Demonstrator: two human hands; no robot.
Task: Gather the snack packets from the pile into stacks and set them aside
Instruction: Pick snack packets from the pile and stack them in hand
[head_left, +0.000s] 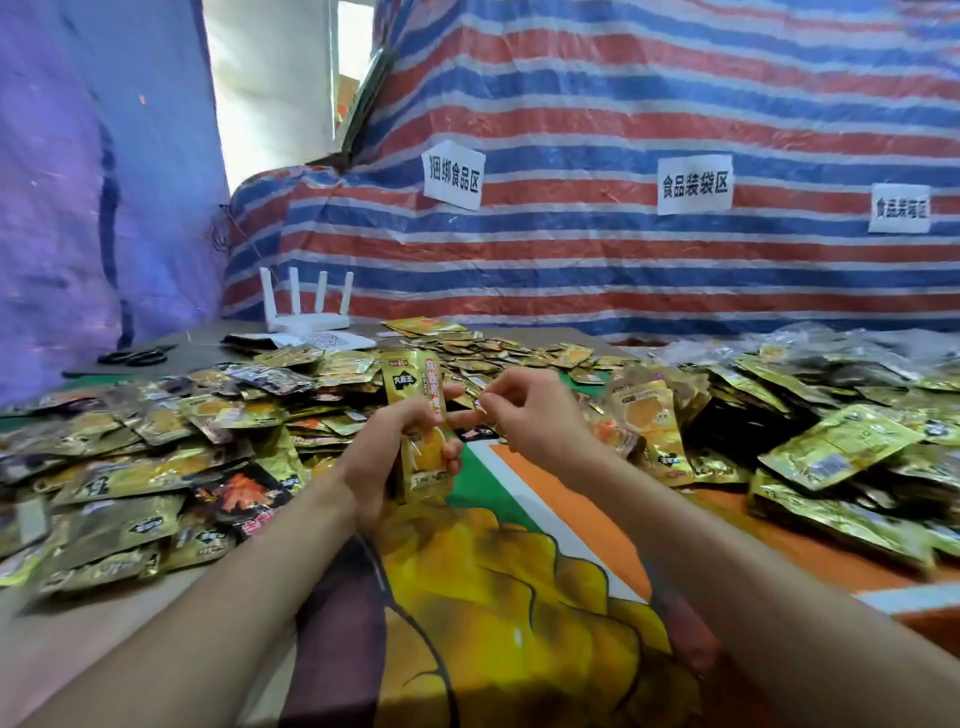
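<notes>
near edge i see the orange, green and yellow printed cloth (519, 597) on the table. above it the left hand (382, 460) grips a small upright stack of gold foil snack packets (415, 395), fingers wrapped round its lower half. the right hand (527, 418) is just beside it, fingers curled with tips together near the left index finger; i can't tell if they hold anything. the loose pile of gold and black foil packets (156, 447) spreads on both sides and behind. further back: black scissors (135, 357), a white four-antenna router (306, 319), then a red, blue and white striped tarp (623, 130).
</notes>
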